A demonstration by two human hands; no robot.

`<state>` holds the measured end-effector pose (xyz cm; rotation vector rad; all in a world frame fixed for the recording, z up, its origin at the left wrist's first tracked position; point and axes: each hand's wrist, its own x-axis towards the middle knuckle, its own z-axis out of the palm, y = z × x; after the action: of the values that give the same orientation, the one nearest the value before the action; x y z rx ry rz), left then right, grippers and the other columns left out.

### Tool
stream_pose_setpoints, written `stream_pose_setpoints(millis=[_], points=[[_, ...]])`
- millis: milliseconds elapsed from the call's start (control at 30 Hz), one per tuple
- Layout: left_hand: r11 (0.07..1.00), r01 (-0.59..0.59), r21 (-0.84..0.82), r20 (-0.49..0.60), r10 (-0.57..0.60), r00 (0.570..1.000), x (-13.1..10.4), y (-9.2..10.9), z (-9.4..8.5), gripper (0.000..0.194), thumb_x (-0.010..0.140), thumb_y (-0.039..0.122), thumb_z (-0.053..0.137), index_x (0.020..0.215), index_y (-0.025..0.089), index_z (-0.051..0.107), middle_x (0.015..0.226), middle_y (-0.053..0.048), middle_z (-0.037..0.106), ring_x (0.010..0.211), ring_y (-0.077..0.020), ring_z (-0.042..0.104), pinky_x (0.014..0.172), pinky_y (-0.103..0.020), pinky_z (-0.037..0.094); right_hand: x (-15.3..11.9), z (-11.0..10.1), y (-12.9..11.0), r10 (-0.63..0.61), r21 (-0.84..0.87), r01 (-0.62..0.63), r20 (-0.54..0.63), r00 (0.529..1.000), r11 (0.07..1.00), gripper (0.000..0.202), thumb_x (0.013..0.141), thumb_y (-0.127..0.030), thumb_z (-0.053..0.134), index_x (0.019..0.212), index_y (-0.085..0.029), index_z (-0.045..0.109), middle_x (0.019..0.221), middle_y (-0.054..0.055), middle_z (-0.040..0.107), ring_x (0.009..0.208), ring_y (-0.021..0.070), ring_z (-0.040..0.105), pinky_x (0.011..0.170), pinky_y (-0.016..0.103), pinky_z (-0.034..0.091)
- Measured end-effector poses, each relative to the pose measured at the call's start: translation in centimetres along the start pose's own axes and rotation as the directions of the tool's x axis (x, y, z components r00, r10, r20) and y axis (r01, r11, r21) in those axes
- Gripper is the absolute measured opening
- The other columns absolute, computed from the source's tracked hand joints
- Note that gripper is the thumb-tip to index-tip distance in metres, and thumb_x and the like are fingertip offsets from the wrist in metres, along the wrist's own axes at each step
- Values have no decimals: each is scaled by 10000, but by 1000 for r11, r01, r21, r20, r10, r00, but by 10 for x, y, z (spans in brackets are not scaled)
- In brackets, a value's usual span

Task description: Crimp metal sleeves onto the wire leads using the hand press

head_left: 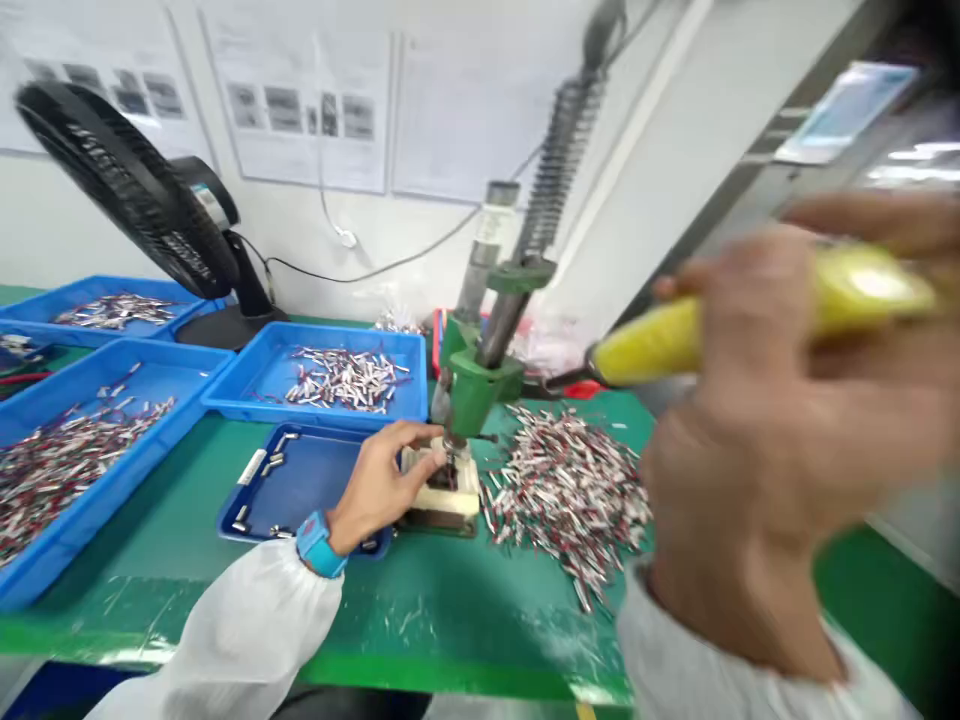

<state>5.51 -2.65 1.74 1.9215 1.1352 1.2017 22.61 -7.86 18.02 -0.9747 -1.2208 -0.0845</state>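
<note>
broadly, the work sits near the middle of the green bench [450, 610]: a green hand press [480, 385] stands over a cream fixture block [442, 495], and to do this step well the small part should sit square and fully down in the block before the ram comes down, with fingertips drawn clear of the ram's path. the lever wants a smooth, even pull rather than a jerk, judging from how the blur shows the hand moving fast. the right hand [780, 420] is raised close to the camera at the bench's right side, fingers wrapped shut around the yellow lever handle [675, 340], wrist bent and forearm rising steeply. the left hand [379, 480] reaches forward from a white sleeve, with a blue wristband [319, 545], its fingers pinched at the fixture block just under the ram; whether they grip a part cannot be told. a heap of small metal pieces [570, 490] lies just right of the press, and a small dark blue tray [300, 480] sits under the left wrist.
</note>
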Motion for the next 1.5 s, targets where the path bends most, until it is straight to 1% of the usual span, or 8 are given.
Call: stream_pose_setpoints(millis=[200,300,400,633,833,1033,1267,1500], points=[[986,72,-149,35,-68,997,13,6,9,94,827,262,726,814,170,711,1093,-113,738,1111,-269,663,986,-406,499,-43,-25,111,114,-260,-54,220,969,964,197,951,-327,592,1038,-188,701,923,58,711,807,192,666,749,350,535],[965,138,-223,177,-99,979,19,11,5,143,822,270,719,727,167,688,1085,-115,729,1105,-278,661,953,-415,520,-87,-29,164,219,-507,250,694,686,825,153,885,-234,653,989,-196,758,923,85,729,850,222,668,788,351,513],[969,156,-191,366,-77,927,24,13,-10,147,840,333,712,796,198,752,1098,-102,740,1190,-298,626,973,-435,514,-114,-24,186,261,-562,362,742,617,744,118,836,-164,701,861,-235,790,907,97,716,901,246,641,819,357,469],[971,9,241,-50,3,999,29,-11,-79,286,849,338,685,1103,214,729,1255,-109,691,1186,-287,612,1035,-454,452,-111,-29,186,181,-440,122,585,791,890,182,894,-329,644,884,-217,787,840,70,739,779,230,655,771,374,501],[903,59,426,442,-265,857,-25,-13,-87,134,809,310,749,922,243,777,845,-19,740,748,-188,662,670,-258,454,-135,-29,137,421,-139,-398,243,874,907,221,885,-383,691,957,-179,734,872,63,756,752,198,707,720,326,574],[852,-16,524,499,-291,816,-44,-6,-58,179,920,175,591,920,212,766,912,-55,734,826,-212,694,755,-287,467,-156,13,97,26,-54,-15,210,977,998,137,888,-117,672,972,-204,734,893,50,750,819,170,707,790,303,580],[890,-49,453,335,-119,935,-35,-25,-54,189,975,164,487,941,189,671,921,-59,705,879,-213,663,794,-314,494,-181,26,101,238,-102,-220,245,940,970,120,914,-218,642,961,-169,741,849,59,761,713,149,697,687,250,568],[997,64,-33,20,-64,998,-15,-17,-36,193,959,316,607,1101,227,702,1081,-46,738,1011,-194,687,906,-315,529,-174,28,111,684,-163,-684,388,618,711,364,842,-500,623,668,-180,624,567,9,632,486,133,536,492,234,417]])
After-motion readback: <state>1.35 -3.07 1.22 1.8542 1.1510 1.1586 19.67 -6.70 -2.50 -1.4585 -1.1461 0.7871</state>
